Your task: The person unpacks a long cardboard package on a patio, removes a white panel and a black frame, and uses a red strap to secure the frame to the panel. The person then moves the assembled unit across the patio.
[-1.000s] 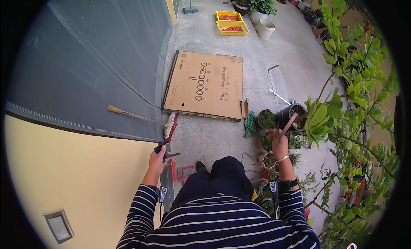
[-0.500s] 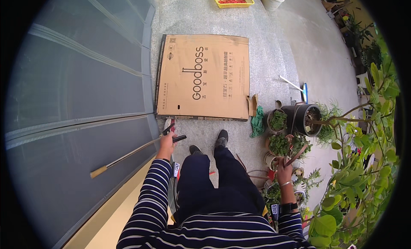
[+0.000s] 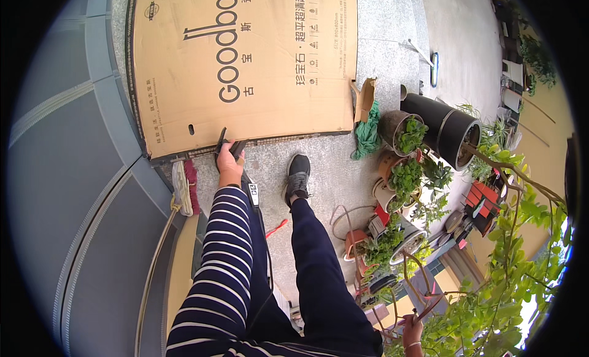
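My left hand [image 3: 229,170] is closed around a black two-pronged object [image 3: 237,149]; its exact kind does not show. This hand hovers by the near edge of a big flat cardboard box [image 3: 270,111] lying on the grey floor. Low on the right, my right hand [image 3: 412,333] is closed on a thin brown strip-like piece [image 3: 426,310], partly lost among branches. Leafy stems of a potted shrub [image 3: 515,271] surround that side.
Potted plants [image 3: 407,176] and a tall black pot [image 3: 451,128] line the right. A green cloth [image 3: 367,136] lies beside the box's corner. A mop [image 3: 186,188] leans along the grey panels [image 3: 55,160] at left. A blue-headed broom [image 3: 434,68] lies further off.
The box now fills more of the view and looks nearer. My left hand has come up to its near edge; my right hand has dropped toward the lower right. One foot has stepped forward.
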`<action>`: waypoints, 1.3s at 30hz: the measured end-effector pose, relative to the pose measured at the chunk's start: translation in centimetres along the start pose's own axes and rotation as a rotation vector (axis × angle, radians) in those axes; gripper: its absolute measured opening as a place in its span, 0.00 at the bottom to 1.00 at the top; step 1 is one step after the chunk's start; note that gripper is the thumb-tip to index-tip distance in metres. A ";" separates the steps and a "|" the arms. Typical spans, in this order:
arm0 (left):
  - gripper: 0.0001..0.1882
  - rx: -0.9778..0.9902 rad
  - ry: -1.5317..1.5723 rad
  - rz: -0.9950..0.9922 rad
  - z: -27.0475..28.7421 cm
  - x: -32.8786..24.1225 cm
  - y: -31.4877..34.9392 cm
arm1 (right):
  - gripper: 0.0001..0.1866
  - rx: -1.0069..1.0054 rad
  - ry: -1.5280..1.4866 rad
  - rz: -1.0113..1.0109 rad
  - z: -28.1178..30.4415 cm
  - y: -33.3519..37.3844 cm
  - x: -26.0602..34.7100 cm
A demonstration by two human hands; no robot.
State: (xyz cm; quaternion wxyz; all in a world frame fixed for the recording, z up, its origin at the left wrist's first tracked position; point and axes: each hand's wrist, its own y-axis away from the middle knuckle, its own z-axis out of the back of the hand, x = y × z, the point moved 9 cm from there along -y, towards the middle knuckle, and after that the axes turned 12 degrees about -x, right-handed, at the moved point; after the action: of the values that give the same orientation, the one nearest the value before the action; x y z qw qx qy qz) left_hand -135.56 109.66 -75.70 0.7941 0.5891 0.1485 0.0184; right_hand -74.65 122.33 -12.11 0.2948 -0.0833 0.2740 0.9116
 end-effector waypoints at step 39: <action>0.03 0.734 -0.357 -0.964 -48.6 -45.1 76.5 | 0.10 -0.137 -0.689 0.284 15.5 -14.8 45.9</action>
State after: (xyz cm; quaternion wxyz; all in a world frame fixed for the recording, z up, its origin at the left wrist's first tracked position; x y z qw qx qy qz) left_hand -180.03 168.98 -6.81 0.4719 0.6839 0.2591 -0.4923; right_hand -103.12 163.45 -20.22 0.2339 0.2474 0.1061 0.9343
